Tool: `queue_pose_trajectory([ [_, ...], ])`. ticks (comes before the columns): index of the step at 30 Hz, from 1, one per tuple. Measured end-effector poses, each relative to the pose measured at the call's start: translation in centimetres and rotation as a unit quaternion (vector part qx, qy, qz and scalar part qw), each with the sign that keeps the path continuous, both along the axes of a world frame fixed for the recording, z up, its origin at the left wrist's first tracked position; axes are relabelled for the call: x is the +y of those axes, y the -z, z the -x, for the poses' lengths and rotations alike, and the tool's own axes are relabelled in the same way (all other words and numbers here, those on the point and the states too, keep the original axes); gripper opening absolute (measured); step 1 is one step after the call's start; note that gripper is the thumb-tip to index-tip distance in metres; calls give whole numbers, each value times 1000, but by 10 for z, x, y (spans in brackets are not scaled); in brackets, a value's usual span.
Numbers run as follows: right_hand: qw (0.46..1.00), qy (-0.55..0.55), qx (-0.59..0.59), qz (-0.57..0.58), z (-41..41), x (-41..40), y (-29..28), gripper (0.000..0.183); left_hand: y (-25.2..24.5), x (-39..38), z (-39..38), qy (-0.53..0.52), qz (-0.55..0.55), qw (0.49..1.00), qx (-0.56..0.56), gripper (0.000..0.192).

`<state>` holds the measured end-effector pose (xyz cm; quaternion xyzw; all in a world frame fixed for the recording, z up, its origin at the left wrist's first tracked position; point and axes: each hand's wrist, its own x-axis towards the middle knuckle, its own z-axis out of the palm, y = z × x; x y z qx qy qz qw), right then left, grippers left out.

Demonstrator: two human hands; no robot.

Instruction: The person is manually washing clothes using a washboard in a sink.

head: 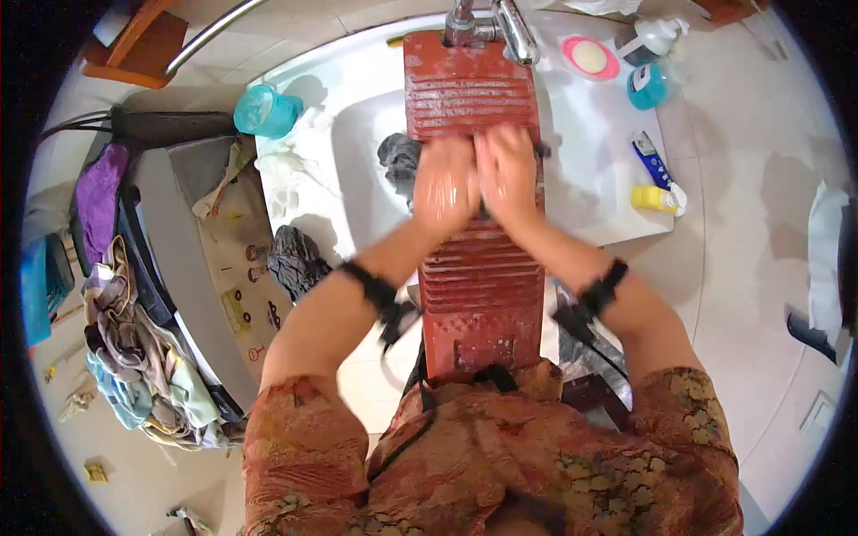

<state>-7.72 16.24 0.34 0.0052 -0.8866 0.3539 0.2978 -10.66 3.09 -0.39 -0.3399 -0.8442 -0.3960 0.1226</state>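
Observation:
A ridged red-brown washboard (482, 281) lies lengthwise before me, from under the faucet to my waist. My left hand (446, 184) and my right hand (506, 167) are curled side by side on its upper half, wet and blurred by motion. Bits of a dark cloth (545, 149) show beside and between them, most of it covered by my fingers. Below the board is a white sink basin (365, 174). Another dark wet cloth (400, 163) rests in the basin, left of the board.
A chrome faucet (519, 33) overhangs the board's far end. Left are a teal cup (268, 112), white wet cloth (301, 174), a crumpled dark cloth (295, 261) and heaped laundry (147, 362). Right are a soap dish (590, 57), bottles (647, 87) and a blue tube (651, 161).

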Motion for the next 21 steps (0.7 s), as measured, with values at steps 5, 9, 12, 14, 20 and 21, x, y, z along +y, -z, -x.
queue_pose_trajectory([
  [5,994,92,54,-34,32,5,-6,14,-3,24,24,-219,-4,975,-27,23],
  [9,998,-9,25,55,-37,1,-7,16,-11,-12,-44,-68,1,995,-80,25],
  [12,999,-8,-35,27,-24,0,0,20,-7,-4,-26,5,-28,999,-43,21],
  [14,999,30,-34,23,14,10,6,18,-4,15,16,-29,-14,999,-29,17],
  [20,994,6,7,108,-21,3,-8,15,-15,3,-22,-61,-16,997,-52,32],
  [21,996,-34,53,68,-37,2,-9,13,-18,-9,-38,-11,-19,999,-26,32],
])
